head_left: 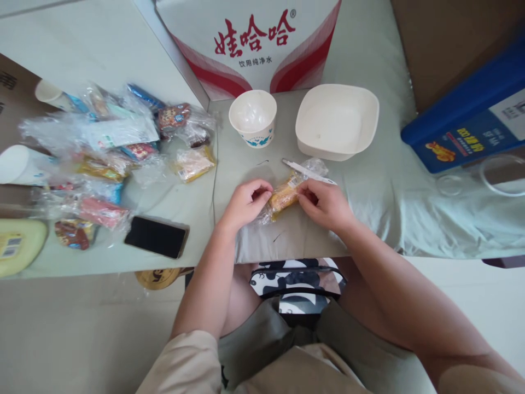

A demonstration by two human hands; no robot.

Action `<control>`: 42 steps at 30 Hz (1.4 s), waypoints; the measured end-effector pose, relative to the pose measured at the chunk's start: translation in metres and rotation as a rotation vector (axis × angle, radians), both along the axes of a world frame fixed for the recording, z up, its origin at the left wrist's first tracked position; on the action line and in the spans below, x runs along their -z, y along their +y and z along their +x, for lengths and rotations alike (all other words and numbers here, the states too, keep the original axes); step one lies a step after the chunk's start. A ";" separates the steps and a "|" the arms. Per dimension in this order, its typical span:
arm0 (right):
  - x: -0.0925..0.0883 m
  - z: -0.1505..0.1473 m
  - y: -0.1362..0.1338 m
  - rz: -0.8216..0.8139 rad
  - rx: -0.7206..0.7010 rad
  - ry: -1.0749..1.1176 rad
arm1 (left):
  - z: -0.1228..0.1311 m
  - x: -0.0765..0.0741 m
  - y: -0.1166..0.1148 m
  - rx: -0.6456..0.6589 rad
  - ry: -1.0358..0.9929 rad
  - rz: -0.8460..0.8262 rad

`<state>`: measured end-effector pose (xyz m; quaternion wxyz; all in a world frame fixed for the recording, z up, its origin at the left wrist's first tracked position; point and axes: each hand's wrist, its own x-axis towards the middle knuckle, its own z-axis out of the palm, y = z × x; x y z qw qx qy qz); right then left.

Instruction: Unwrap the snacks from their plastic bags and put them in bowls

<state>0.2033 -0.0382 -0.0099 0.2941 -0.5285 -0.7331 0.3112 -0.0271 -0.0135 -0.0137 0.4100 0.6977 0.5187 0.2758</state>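
A wrapped snack (284, 196) is pinched at both ends by the left hand (245, 203) and right hand (326, 203), near the table's (254, 164) front edge. Behind it a paper cup (253, 117) and white bowl (337, 120) are set; a phone (156, 236) lies leftward.

Yellow-orange snack packet (283, 195), white square bowl (337, 119), white paper cup (252, 117) with blue print, black phone (156, 236)

"娃哈哈" and "饮用纯净水" on the white-and-red carton (250, 38)
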 end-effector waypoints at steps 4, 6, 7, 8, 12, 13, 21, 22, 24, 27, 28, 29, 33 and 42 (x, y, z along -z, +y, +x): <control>0.000 -0.001 0.000 0.009 -0.017 0.007 | 0.002 0.000 -0.002 0.012 0.017 0.048; 0.001 -0.002 0.000 0.028 -0.040 0.020 | 0.003 -0.001 -0.003 0.024 0.029 0.057; 0.001 -0.002 0.000 0.038 -0.054 0.027 | 0.003 -0.002 -0.004 0.025 0.036 0.058; 0.002 -0.002 0.000 0.045 -0.068 0.032 | 0.004 -0.002 -0.004 0.024 0.040 0.059; 0.004 -0.002 -0.001 0.035 -0.082 0.020 | 0.005 -0.002 -0.005 0.016 0.040 0.075; 0.004 -0.002 -0.001 0.028 -0.078 0.013 | 0.005 -0.002 -0.005 0.015 0.043 0.083; 0.002 -0.002 0.000 0.001 -0.070 0.000 | 0.005 -0.002 -0.004 0.038 0.046 0.113; 0.002 -0.002 0.000 -0.007 -0.067 -0.003 | 0.005 -0.002 -0.004 0.035 0.046 0.108; 0.003 -0.002 0.000 -0.024 -0.064 -0.006 | 0.006 -0.004 -0.005 0.029 0.044 0.101; 0.005 -0.003 -0.001 -0.042 -0.067 -0.006 | 0.007 -0.006 -0.005 0.025 0.033 0.103; 0.005 -0.003 -0.001 -0.047 -0.067 -0.006 | 0.007 -0.006 -0.005 0.026 0.029 0.105; 0.006 -0.003 -0.001 -0.049 -0.066 -0.007 | 0.008 -0.006 -0.005 0.026 0.024 0.104; 0.010 -0.002 -0.001 -0.044 -0.061 -0.007 | 0.007 -0.004 -0.004 0.025 0.017 0.085; 0.015 -0.001 -0.001 0.042 -0.076 -0.005 | 0.008 -0.004 -0.005 0.030 0.064 0.010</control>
